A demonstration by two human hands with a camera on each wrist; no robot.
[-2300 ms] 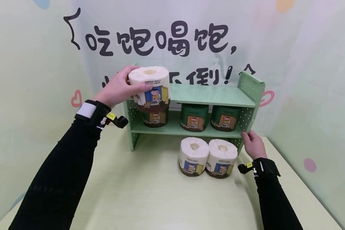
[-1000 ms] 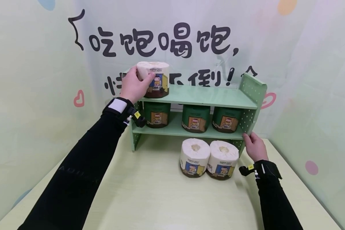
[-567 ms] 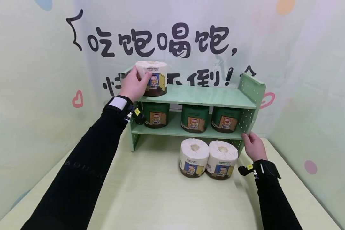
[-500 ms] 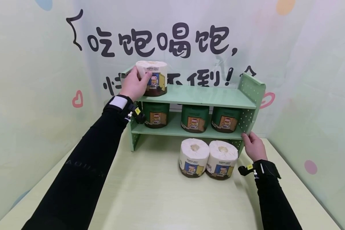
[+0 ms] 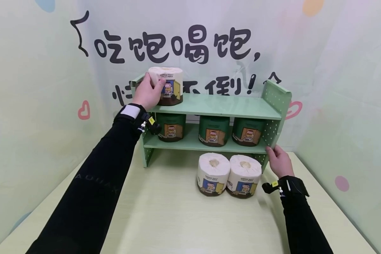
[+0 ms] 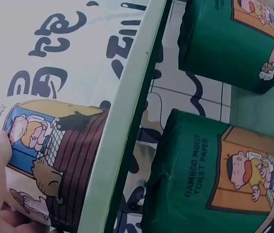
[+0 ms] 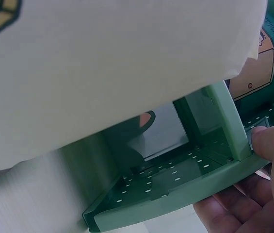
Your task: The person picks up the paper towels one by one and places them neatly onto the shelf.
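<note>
My left hand [image 5: 148,92] grips a white-wrapped toilet paper roll [image 5: 173,90] from its left side, thumb across the printed front. That roll stands upright at the left end of the top board of a green shelf [image 5: 228,106]. In the left wrist view the brown base of the roll [image 6: 73,160] meets the board's edge. My right hand [image 5: 280,163] holds the shelf's right side panel low down, with the thumb [image 7: 263,141] on one face and the fingers under the other. Three green-wrapped rolls [image 5: 214,131] stand on the middle board.
Two more white rolls [image 5: 213,174] [image 5: 244,176] stand side by side on the pale table [image 5: 190,222], in front of the shelf's right half. Behind the shelf hangs a printed backdrop [image 5: 190,21] with large dark characters.
The white roll in my left hand has come from in front of the shelf back onto the top board's left end. In the last half second both hands have kept their places.
</note>
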